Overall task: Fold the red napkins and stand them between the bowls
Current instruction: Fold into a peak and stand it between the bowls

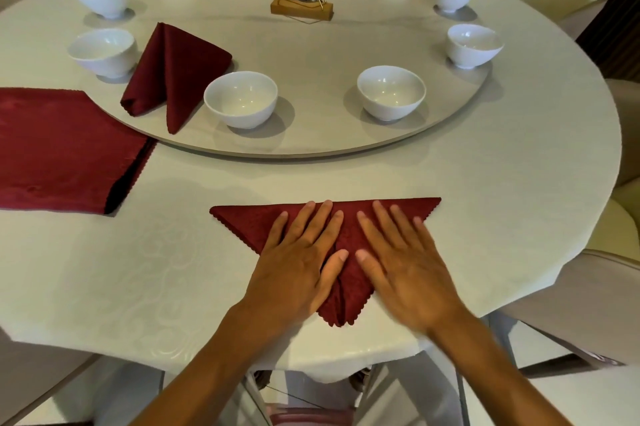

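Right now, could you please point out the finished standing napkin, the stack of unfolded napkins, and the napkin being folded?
Standing napkin [173, 72]: head view, on its front face.
Stack of unfolded napkins [59, 145]: head view, on the top napkin's middle.
Napkin being folded [242, 221]: head view, on its uncovered left wing.

The napkin lying flat in a triangle is deep red with a faint woven damask figure and zigzag-cut edges; the folded standing napkin and the napkin stack are the same dark red; the bowls are plain glossy white; the table wears a cream cloth with pale swirling scrollwork; the centre stand has gold wire on a tan wooden base.
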The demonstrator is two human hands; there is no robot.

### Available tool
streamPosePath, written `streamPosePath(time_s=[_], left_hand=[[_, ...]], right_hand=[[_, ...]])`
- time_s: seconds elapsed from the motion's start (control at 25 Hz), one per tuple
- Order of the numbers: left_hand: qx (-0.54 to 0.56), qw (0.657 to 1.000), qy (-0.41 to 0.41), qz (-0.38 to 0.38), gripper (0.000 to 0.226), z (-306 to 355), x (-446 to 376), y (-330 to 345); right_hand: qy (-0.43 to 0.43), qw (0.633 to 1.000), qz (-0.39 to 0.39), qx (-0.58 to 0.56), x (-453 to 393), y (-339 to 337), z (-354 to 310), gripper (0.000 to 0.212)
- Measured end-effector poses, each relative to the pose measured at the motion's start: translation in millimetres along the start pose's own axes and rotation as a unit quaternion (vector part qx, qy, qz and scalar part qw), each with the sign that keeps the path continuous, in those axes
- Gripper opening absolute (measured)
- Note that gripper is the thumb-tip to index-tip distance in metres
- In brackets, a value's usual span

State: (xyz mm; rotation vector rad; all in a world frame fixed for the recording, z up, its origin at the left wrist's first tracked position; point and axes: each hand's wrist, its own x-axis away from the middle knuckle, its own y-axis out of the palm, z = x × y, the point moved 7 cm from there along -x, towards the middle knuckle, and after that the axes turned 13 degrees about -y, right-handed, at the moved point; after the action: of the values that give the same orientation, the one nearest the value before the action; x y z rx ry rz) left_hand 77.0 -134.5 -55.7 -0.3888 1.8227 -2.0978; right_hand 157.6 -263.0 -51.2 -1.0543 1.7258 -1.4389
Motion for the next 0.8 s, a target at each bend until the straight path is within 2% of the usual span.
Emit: streamPosePath(time_s=[0.12,0.2,0.32,0.4,0.52,0.64,0.8], left_hand=[[0.006,1.000,-0.008,-0.003,0.064,2,-1,0],[0.012,1.000,-0.010,0.000,0.063,1,-1,0],[0.042,0.999,-0.004,-0.006,0.061,1,0,-2],[0.084,0.996,-0.002,-0.025,0.063,1,-3,-2],[0.132,0.990,0.002,-0.058,0.051,-3,-11,-9],[0.125,0.990,0.034,-0.062,0.057,-9,-29,-27],[0.121,0.973,0.096,-0.172,0.050,-3,-63,-43]], right_hand=[[0.080,0.997,-0.010,0.017,-5,-17,48,0.076],[0.110,0.994,0.010,0.014,2,-26,37,0.078],[0.044,0.996,0.074,0.026,23,-19,-49,0.064],[-0.002,0.996,0.092,-0.010,36,-3,-89,0.059],[0.017,0.998,0.057,0.008,42,18,-93,0.064],[0.020,0.999,0.025,0.038,43,28,-92,0.068],[0.031,0.999,0.006,0.036,44,27,-92,0.071]])
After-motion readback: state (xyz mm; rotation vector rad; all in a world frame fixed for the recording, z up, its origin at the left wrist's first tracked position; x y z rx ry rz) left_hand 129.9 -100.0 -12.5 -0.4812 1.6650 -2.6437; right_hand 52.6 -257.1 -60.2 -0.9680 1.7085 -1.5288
